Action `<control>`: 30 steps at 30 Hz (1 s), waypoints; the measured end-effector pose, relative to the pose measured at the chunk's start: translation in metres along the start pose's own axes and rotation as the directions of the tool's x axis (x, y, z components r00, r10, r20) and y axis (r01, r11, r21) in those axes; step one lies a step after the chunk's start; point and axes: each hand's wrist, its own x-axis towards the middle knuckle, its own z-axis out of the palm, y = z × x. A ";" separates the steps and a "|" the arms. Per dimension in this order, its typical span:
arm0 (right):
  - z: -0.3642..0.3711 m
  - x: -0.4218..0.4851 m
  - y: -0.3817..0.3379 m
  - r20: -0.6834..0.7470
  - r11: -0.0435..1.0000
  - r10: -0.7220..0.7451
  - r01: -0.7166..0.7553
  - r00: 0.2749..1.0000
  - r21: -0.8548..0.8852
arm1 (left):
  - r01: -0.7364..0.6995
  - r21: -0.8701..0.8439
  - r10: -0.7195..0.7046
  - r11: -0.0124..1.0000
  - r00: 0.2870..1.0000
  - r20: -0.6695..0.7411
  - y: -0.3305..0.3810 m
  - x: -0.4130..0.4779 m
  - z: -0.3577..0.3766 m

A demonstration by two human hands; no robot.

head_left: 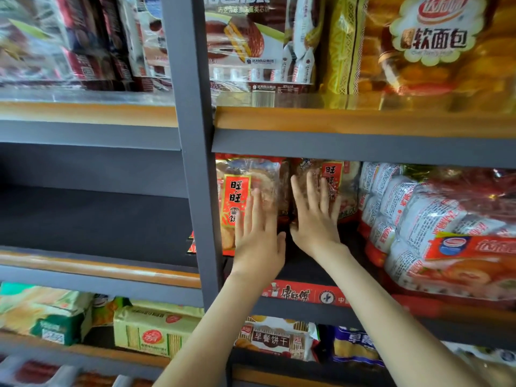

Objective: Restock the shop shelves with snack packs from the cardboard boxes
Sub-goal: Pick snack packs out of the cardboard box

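Two clear snack packs with red labels stand upright side by side on the middle shelf (312,272), right of the grey upright post. My left hand (258,233) presses flat against the front of the left pack (237,185), fingers straight. Likewise my right hand (315,213) lies flat on the right pack (332,177), fingers spread. Both forearms reach up from the bottom of the view. No cardboard box shows here.
A grey post (195,152) divides the shelving. The middle-left bay (92,219) is dark and holds almost nothing. White-and-red bread packs (435,227) fill the middle shelf's right side. Biscuit packs (156,331) sit below; cake and bread bags (418,43) above.
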 end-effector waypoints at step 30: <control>0.090 0.053 -0.253 0.004 0.857 0.135 -0.115 0.991 -0.502 | -0.131 0.132 0.138 0.983 0.990 -0.044 -0.288 0.001 -0.091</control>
